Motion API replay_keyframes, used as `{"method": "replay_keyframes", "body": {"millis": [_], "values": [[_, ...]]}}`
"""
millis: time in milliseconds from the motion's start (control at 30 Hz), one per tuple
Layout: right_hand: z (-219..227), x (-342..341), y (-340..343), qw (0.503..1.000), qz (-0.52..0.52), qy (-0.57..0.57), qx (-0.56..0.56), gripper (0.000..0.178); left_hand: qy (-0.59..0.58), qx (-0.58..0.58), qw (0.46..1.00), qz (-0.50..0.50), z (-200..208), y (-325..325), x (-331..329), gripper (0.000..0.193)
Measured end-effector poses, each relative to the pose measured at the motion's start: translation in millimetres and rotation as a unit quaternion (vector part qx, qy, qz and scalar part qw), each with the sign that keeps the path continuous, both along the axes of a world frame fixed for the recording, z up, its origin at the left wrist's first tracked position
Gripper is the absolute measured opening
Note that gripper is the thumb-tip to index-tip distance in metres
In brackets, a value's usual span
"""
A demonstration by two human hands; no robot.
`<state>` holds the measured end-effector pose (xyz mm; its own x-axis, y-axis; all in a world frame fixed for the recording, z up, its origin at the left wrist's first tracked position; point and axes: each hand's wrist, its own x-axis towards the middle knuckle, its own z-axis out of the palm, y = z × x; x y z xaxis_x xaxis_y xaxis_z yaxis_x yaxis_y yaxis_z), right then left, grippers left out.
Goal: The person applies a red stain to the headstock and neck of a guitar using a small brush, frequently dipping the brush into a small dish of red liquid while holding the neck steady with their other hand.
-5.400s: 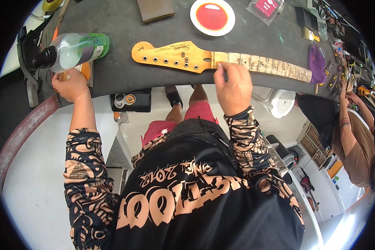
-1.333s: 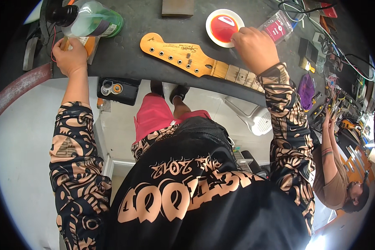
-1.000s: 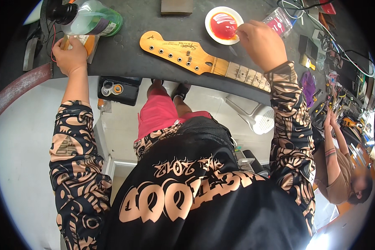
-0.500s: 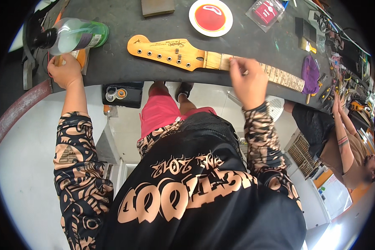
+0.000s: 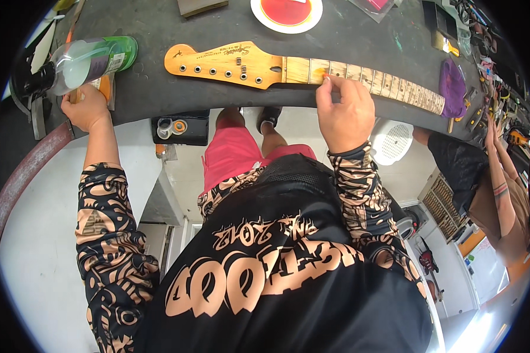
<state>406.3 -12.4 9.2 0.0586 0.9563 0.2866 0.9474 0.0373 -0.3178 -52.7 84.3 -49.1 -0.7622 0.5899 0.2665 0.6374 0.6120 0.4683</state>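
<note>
A guitar neck (image 5: pixel 359 79) lies across the bench, its amber headstock (image 5: pixel 218 65) to the left and its pale fretboard to the right. My right hand (image 5: pixel 345 112) is closed in a pinch at the fretboard's near edge. A small orange-stained piece shows at its fingertips, too small to name. Just beyond them, a wet orange patch (image 5: pixel 320 73) marks the wood near the nut. At the bench's left edge, my left hand (image 5: pixel 88 107) has curled fingers beside an orange object (image 5: pixel 105 88); what they grip is hidden. Above it lies a clear bottle (image 5: pixel 91 62) with a black cap and green liquid.
Beyond the neck stands a white dish (image 5: pixel 287 13) of red-orange liquid. A dark block (image 5: pixel 200 6) sits at the back. A purple cloth (image 5: pixel 453 88) lies by the neck's right end, with tools farther right. Another person (image 5: pixel 494 194) is at the far right.
The whole view has shifted, so bench items appear higher. My right hand has drawn back slightly toward the near edge, uncovering the orange patch. My left hand remains beside the bottle.
</note>
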Motion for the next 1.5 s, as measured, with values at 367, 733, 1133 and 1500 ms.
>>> {"method": "replay_keyframes", "body": {"millis": [367,733,1133,1500], "values": [[-1.6,-8.8,2.9,1.000,0.011,0.014,0.015,0.008,0.017,-0.012,1.000,-0.006,2.2,-1.6,1.5,0.058],[0.9,-13.8,18.5,0.999,0.038,0.031,0.021,0.010,0.004,-0.012,1.000,0.003,4.0,0.4,3.2,0.058],[6.9,-13.2,13.1,0.999,0.019,0.043,-0.027,0.007,-0.012,0.003,1.000,-0.007,0.4,-3.3,0.3,0.062],[6.3,-15.8,33.9,0.998,0.026,0.045,-0.033,0.007,-0.004,0.014,1.000,-0.021,-0.2,-1.8,1.0,0.060]]}}
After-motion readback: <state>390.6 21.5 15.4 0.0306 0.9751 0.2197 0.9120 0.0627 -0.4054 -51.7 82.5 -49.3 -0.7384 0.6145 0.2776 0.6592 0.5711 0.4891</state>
